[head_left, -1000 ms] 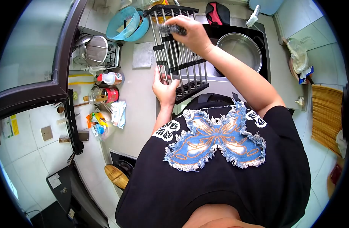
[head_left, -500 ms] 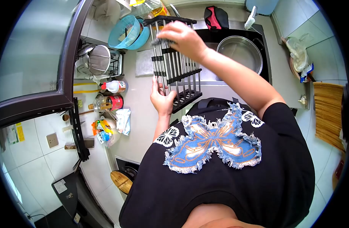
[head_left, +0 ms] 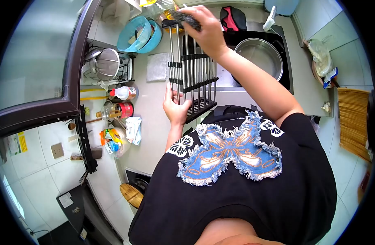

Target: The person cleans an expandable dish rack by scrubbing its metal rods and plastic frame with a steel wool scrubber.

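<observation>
A rack of metal rods with black plastic joints (head_left: pixel 198 83) stands tilted over the sink and counter edge. My left hand (head_left: pixel 176 107) grips its lower left side, thumb in front and fingers partly behind the rods. At the rack's far end, my right hand (head_left: pixel 206 33) is closed on a dark grey mesh scrubber (head_left: pixel 186 20), which is against or just over the black end bar. The hand hides part of that bar.
A round metal pan (head_left: pixel 259 60) sits right of the rack. Left are blue basins (head_left: pixel 153 40), a grey cloth (head_left: pixel 157 67), a dish rack (head_left: pixel 124 67), bottles (head_left: pixel 124 93) and a black-red pouch (head_left: pixel 232 18). A faucet-like white fitting (head_left: pixel 270 19) is at the back right.
My right hand with the scrubber has moved up to the rack's far end. The rack's tilt has shifted slightly, with my left hand still holding it.
</observation>
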### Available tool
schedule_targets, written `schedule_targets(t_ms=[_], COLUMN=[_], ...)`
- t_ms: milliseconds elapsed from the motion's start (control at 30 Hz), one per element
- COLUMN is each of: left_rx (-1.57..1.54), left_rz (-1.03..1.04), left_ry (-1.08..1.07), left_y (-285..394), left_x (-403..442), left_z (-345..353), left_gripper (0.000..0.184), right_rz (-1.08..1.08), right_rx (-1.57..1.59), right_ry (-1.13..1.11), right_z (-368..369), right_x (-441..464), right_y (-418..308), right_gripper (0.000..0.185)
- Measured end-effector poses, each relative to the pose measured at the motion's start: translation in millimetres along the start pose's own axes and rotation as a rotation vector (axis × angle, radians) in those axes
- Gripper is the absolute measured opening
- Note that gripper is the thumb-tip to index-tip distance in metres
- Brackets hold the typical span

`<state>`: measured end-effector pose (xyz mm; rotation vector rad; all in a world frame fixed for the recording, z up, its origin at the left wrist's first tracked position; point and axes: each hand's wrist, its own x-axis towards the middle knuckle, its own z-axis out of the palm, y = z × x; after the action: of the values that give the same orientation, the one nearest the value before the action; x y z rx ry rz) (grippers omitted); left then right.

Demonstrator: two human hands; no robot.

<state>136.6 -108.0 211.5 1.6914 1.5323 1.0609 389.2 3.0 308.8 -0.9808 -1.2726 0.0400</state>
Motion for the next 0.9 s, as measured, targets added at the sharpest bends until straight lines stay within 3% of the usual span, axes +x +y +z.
schedule_targets(t_ms=[67,167,267,300,400,500,600,733,800,900], left_rx=[0.037,-0.316,-0.167,-0.097,-0.053,-0.084,-0.265,-0.229,-0.218,-0.322], left_rz=[-0.023,-0.084,-0.055,-0.043,-0.063,-0.081,-0.165,-0.199,-0.228,-0.151], left_ry=[-0.033,0.031,0.041,0.038,0.012,-0.007,-0.055,-0.048,-0.046,-0.019], left_y=[6.3,10.6,-4.4,-9.6,-11.9,-9.6,4.2,-5.2,-13.5,-15.9], left_x=[-4.3,-12.7,-8.6,-7.0,-8.9,-13.7,-20.6,-21.0,-17.1,-16.0], left_z=[-0.3,10.8,-3.7,-9.3,-12.2,-5.2,-2.5,-18.0,-24.5,-16.5], left_gripper=[0.094,0.094,0.095,0.095,0.096,0.096,0.096,0.094,0.095,0.096], right_rz=[-0.028,0.183,0.284,0.337,0.183,0.023,0.044,0.398,0.408,0.249], right_rx=[-0.019,-0.082,-0.208,-0.215,-0.108,-0.008,-0.083,-0.204,-0.245,-0.158], right_ry=[0.013,0.081,-0.079,-0.032,0.103,-0.012,0.021,0.003,0.015,-0.005], right_z=[10.6,1.9,-11.0,-10.3,0.7,15.9,18.8,-2.5,-5.2,0.5], right_x=[-11.6,-33.5,-61.5,-62.1,-32.2,-25.0,-44.0,-69.3,-74.1,-48.1], right_y=[21.6,47.7,90.0,92.3,46.0,12.2,27.7,77.8,96.7,44.1], right_gripper=[0.032,0.034,0.035,0.037,0.037,0.039,0.042,0.034,0.033,0.036])
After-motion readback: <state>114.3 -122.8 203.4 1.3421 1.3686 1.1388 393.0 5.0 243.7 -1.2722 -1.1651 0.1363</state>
